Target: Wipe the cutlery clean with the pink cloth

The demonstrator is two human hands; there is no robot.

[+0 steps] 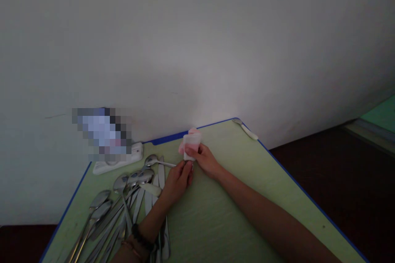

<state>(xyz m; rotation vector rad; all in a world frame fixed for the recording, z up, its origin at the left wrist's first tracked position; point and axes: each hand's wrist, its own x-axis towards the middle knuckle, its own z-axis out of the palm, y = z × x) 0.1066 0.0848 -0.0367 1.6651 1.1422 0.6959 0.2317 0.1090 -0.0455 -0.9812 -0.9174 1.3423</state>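
Note:
My right hand [206,160] is closed on a folded pink-and-white cloth [191,141], its thumb lying across the front. Just below it, my left hand [179,181] is pinched, with its fingertips close to the cloth's lower edge. What the left fingers hold is mostly hidden; a small dark, shiny bit shows at their tips. A spoon [152,160] has its bowl to the left, and its handle runs behind the left hand. Under and beside the left forearm lies a pile of metal spoons [121,181] and table knives [148,201], along with a cream-handled utensil [151,189].
A cream-handled fork [245,128] lies at the table's far right corner. At the back left, a blurred-out phone-like device [103,133] leans above a white holder [123,158]. The green, blue-edged table [222,213] stands against a pale wall [197,49].

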